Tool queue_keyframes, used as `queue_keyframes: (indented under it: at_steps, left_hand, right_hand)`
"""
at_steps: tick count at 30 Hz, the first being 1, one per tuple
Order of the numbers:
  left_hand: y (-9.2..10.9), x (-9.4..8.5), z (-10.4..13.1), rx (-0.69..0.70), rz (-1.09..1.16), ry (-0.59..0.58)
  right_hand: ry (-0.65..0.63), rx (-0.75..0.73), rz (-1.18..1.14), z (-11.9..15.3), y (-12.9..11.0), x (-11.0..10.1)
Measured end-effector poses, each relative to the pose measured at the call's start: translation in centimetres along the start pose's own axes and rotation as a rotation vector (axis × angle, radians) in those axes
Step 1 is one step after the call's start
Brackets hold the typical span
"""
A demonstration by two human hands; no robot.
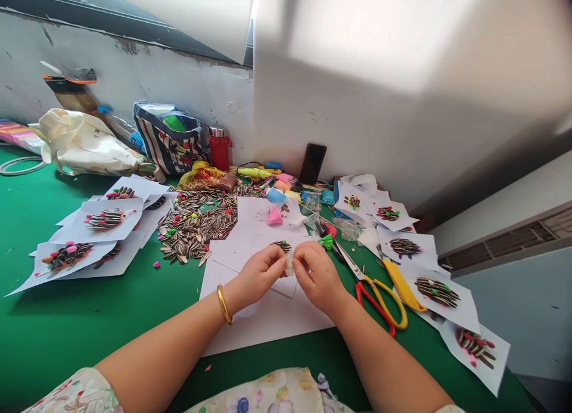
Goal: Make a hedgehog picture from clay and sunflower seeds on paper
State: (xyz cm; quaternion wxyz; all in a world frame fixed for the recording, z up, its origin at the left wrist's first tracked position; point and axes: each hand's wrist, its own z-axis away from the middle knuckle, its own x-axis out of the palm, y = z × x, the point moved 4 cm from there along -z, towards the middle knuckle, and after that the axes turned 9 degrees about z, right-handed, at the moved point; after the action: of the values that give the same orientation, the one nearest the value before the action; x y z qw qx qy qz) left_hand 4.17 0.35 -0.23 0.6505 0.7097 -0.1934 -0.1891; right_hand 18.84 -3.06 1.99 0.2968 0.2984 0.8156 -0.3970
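My left hand [263, 271] and my right hand [318, 274] meet over the white paper [268, 335], fingertips pinched close together. Between them is a small whitish, see-through scrap [290, 265] that looks like a plastic wrapper; the fingers hide most of it. Just behind the hands, a card bears a cluster of striped sunflower seeds [281, 245], partly covered by my left hand. Pink modelling clay [274, 216] sits farther back on the paper. Right of my right hand lies green clay [326, 242] in a wrapper, near the scissors [379, 297] with red and yellow handles.
A heap of sunflower seeds [196, 222] spreads to the left. Seed-decorated cards lie at the left [107, 219] and right [440, 291]. A yellow utility knife [402, 285] rests beside the scissors. Behind are a phone [313, 164], red bottle [219, 149] and striped bag [172, 139].
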Motion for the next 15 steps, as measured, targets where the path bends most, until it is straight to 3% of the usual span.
queue_keyframes:
  at_steps: [15]
  left_hand:
    - [-0.59,-0.07,-0.18,0.011,-0.052,-0.038]
  right_hand:
    - [-0.011,-0.081,0.009,-0.05,-0.03,0.39]
